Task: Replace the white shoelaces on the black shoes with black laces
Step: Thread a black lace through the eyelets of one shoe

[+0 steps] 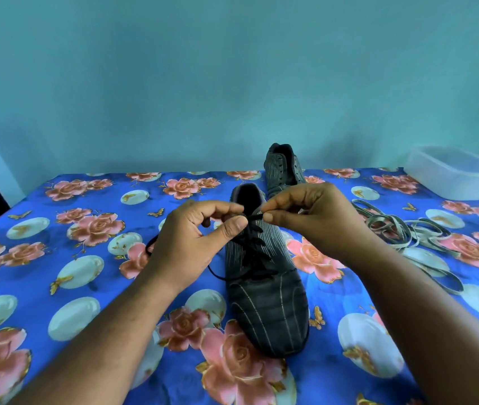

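Head view: the near black shoe (pixel 264 287) lies toe toward the person, between both forearms. The left hand (pixel 185 244) and right hand (pixel 311 217) each pinch the black lace (pixel 254 247) at its top eyelets. Second shoe (pixel 283 168) behind; white laces (pixel 402 229) right. Floral blue table (pixel 57 229), teal wall (pixel 232 68), plastic tub (pixel 457 173). No legible writing.
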Motion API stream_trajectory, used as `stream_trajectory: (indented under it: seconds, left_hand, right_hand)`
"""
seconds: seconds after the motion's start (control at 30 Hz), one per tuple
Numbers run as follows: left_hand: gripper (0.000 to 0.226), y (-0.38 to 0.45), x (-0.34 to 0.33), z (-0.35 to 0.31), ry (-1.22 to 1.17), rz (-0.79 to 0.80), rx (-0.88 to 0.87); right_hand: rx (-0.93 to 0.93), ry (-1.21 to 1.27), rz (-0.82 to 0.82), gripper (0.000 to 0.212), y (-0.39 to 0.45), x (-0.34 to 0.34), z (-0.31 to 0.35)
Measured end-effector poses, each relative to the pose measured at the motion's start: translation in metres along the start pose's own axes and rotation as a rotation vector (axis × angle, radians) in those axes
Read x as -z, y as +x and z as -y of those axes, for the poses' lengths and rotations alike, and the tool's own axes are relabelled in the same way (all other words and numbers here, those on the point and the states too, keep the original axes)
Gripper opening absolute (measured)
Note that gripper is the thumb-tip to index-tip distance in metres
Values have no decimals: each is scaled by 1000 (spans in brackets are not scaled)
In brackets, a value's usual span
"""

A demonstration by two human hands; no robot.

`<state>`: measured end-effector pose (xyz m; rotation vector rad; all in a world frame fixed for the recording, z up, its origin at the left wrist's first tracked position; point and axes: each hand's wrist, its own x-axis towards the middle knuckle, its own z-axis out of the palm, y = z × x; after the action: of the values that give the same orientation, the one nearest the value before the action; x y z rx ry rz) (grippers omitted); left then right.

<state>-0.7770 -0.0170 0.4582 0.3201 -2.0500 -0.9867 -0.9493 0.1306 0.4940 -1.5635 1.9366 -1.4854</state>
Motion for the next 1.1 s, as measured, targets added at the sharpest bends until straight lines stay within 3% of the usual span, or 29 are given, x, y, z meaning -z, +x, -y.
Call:
stream_trajectory:
  seconds: [0.1,0.33,0.6,0.8,0.9,1.0,1.1]
  left_hand:
    - [37,1,-5,2,59,45,-105]
    - [13,1,-9,2,127,-32,-169]
    - [27,2,-18,5,157,-50,-134]
    - [26,5,-26,7,232,-103,-114]
    - [23,8,-32,12,232,-138,-98]
    - [26,10,-38,15,172,-132,-79]
    - [27,8,-39,14,179,-126,-67]
  right_hand:
    - [12,75,35,12,0,-6,-1]
    - [1,163,69,14,1,-7,-5]
    - [26,38,18,9,1,-8,-7]
    - [42,-8,17,5,1,-7,-5]
    - [39,-46,-63,3,4,-8,-14]
    - [85,-229,-118,18,7,-11,-25]
    - [137,-367,-2,29,9,-15,-34]
